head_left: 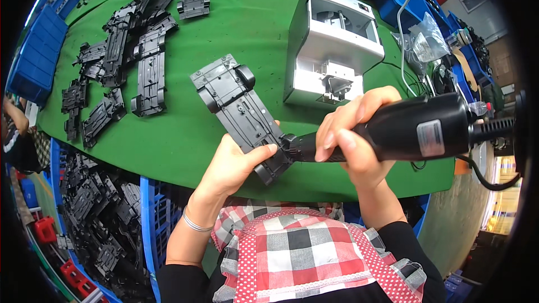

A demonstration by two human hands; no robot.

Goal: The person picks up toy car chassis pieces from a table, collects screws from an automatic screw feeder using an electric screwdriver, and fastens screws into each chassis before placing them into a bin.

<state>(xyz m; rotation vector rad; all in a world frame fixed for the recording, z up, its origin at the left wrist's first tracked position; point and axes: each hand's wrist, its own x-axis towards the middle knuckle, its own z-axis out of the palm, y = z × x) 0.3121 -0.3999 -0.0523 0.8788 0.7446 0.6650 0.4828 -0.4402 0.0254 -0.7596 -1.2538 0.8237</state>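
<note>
A black plastic toy car chassis [241, 109] is tilted in front of me over the green cloth. My left hand [238, 160] grips its near end, the thumb pressed on top. My right hand [359, 134] is wrapped round a black electric screwdriver [415, 129], held level with its cable end to the right. The screwdriver's nose meets the chassis at its near right corner, close to my left thumb. The very tip is hidden there, so I cannot tell whether a screw sits under it.
A white and silver screw feeder [337, 39] stands behind my right hand. Several black chassis [150, 73] lie at the left on the green table [247, 17]. A blue crate [149, 213] full of black parts stands below the left edge. Another person's arm [17, 118] shows far left.
</note>
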